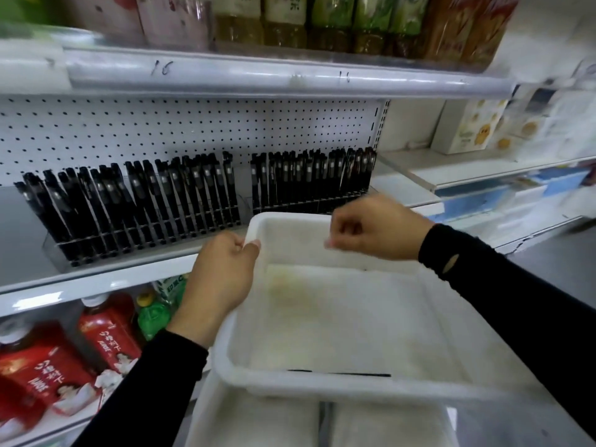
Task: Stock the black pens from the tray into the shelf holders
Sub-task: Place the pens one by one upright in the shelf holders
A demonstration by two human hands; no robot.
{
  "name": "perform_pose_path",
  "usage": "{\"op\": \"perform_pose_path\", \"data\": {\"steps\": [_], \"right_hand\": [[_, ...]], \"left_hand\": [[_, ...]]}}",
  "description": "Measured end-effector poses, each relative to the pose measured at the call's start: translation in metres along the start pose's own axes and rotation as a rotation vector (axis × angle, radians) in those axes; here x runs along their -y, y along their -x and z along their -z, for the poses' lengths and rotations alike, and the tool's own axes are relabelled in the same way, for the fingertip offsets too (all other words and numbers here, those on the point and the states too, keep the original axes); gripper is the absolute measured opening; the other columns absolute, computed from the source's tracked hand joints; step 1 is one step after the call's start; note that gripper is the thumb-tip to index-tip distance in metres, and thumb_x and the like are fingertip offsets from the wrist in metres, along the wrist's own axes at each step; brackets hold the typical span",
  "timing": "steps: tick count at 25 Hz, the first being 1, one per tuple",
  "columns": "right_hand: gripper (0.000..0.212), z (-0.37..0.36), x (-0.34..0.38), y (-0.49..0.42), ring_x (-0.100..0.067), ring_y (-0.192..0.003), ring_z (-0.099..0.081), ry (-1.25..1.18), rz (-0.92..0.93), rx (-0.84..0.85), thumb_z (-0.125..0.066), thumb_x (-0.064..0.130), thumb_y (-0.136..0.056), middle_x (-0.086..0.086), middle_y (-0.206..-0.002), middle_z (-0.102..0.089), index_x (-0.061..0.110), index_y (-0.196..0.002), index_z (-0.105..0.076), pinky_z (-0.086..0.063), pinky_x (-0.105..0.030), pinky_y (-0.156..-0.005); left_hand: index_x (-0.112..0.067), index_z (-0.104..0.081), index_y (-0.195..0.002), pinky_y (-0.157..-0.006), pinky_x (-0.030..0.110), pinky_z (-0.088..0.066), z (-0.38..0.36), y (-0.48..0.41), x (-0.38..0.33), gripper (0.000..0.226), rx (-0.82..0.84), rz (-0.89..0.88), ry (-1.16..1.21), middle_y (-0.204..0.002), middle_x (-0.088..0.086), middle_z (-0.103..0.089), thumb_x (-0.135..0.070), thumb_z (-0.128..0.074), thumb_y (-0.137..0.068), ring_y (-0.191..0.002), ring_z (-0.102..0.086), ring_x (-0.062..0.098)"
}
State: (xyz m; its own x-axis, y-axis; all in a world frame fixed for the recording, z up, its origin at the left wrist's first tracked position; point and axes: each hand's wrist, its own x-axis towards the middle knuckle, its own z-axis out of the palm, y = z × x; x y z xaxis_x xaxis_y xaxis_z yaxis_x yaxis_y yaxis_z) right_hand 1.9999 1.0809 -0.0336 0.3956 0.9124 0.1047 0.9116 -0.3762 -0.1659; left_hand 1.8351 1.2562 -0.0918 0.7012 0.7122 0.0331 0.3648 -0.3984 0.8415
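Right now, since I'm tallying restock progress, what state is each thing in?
Tray: one pen left inside.
Pen: flat against tray's near wall.
Holders: packed full.
Left grip: holds tray's far-left corner.
Right grip: curled over far rim, nothing visibly held.

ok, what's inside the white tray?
One black pen lies along the near wall of the tray; the rest of the floor shows bare. The near rim hides the strip of floor directly behind it.
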Motion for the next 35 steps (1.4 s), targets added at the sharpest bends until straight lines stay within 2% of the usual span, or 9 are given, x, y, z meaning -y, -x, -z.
{"op": "perform_pose_path", "data": {"steps": [5,11,13,15,19,24,28,32,35], "right_hand": [[0.044,-0.05,0.028,0.032,-0.013,-0.076,-0.071,-0.152,-0.051,0.735,-0.077,0.064,-0.065,0.01,-0.079,-0.074,0.03,-0.091,-0.07,-0.06,-0.034,-0.079],[0.01,-0.063,0.043,0.037,-0.014,-0.061,-0.061,-0.126,0.02,0.875,-0.071,0.026,-0.086,0.004,-0.075,-0.068,0.018,-0.091,-0.074,-0.058,-0.031,-0.074],[0.01,-0.067,0.043,0.037,-0.02,-0.071,-0.065,-0.152,0.05,0.88,-0.07,0.022,-0.085,-0.001,-0.082,-0.07,0.016,-0.092,-0.074,-0.061,-0.036,-0.079],[0.009,-0.068,0.043,0.038,-0.02,-0.075,-0.065,-0.218,0.046,0.847,-0.072,0.023,-0.085,-0.002,-0.083,-0.071,0.015,-0.089,-0.072,-0.061,-0.04,-0.078],[0.014,-0.051,0.027,0.03,-0.009,-0.054,-0.055,-0.484,-0.06,0.664,-0.074,0.026,-0.089,0.005,-0.065,-0.064,0.013,-0.086,-0.071,-0.048,-0.021,-0.053],[0.008,-0.037,0.001,0.028,-0.013,-0.052,-0.051,-0.81,-0.214,0.361,-0.072,0.013,-0.09,0.003,-0.061,-0.061,0.006,-0.092,-0.074,-0.045,-0.024,-0.05],[0.007,-0.039,-0.006,0.025,-0.014,-0.05,-0.05,-0.989,-0.255,0.167,-0.067,0.005,-0.092,-0.001,-0.068,-0.062,0.004,-0.095,-0.073,-0.043,-0.023,-0.046],[0.006,-0.03,-0.015,0.017,-0.017,-0.057,-0.061,-0.937,-0.311,-0.027,-0.068,0.009,-0.092,-0.005,-0.068,-0.065,0.003,-0.091,-0.07,-0.051,-0.025,-0.053],[0.007,-0.007,-0.04,0.002,-0.017,-0.056,-0.063,-0.984,-0.383,-0.3,-0.066,0.009,-0.093,-0.007,-0.069,-0.067,0.005,-0.088,-0.068,-0.055,-0.025,-0.055]], "left_hand": [[-0.01,-0.065,-0.087,-0.074,0.045,-0.054,0.002,0.001,0.001,0.031,-0.031,-0.031,0.012,-0.081,0.012,-0.071,-0.038,-0.055,-0.096,-0.077,-0.066,0.03],[-0.012,-0.064,-0.086,-0.075,0.048,-0.055,0.004,0.003,0.003,0.03,-0.045,-0.026,-0.003,-0.08,0.01,-0.07,-0.039,-0.055,-0.096,-0.075,-0.065,0.028],[-0.013,-0.063,-0.085,-0.074,0.047,-0.055,0.003,0.003,0.002,0.029,-0.044,-0.025,-0.001,-0.08,0.009,-0.07,-0.038,-0.054,-0.096,-0.074,-0.065,0.027],[-0.015,-0.062,-0.085,-0.073,0.045,-0.055,0.003,0.003,0.001,0.028,-0.041,-0.024,-0.005,-0.079,0.007,-0.07,-0.039,-0.054,-0.097,-0.073,-0.065,0.025],[-0.017,-0.061,-0.086,-0.074,0.045,-0.055,0.004,0.003,0.003,0.027,-0.03,-0.024,-0.02,-0.08,0.005,-0.069,-0.039,-0.052,-0.098,-0.074,-0.065,0.025],[-0.019,-0.06,-0.086,-0.065,0.034,-0.049,0.004,0.003,0.003,0.025,-0.018,-0.018,-0.036,-0.079,0.001,-0.067,-0.038,-0.051,-0.099,-0.074,-0.063,0.02],[-0.018,-0.061,-0.086,-0.07,0.038,-0.052,0.004,0.004,0.002,0.026,-0.018,-0.019,-0.03,-0.078,0.002,-0.068,-0.039,-0.051,-0.098,-0.075,-0.064,0.023],[-0.017,-0.062,-0.086,-0.074,0.042,-0.055,0.004,0.006,0.002,0.028,-0.018,-0.024,-0.046,-0.079,0.004,-0.07,-0.039,-0.05,-0.099,-0.074,-0.065,0.023],[-0.021,-0.063,-0.083,-0.071,0.037,-0.055,0.005,0.009,0.002,0.026,-0.032,-0.042,-0.04,-0.077,0.0,-0.07,-0.036,-0.05,-0.1,-0.072,-0.065,0.019]]}}
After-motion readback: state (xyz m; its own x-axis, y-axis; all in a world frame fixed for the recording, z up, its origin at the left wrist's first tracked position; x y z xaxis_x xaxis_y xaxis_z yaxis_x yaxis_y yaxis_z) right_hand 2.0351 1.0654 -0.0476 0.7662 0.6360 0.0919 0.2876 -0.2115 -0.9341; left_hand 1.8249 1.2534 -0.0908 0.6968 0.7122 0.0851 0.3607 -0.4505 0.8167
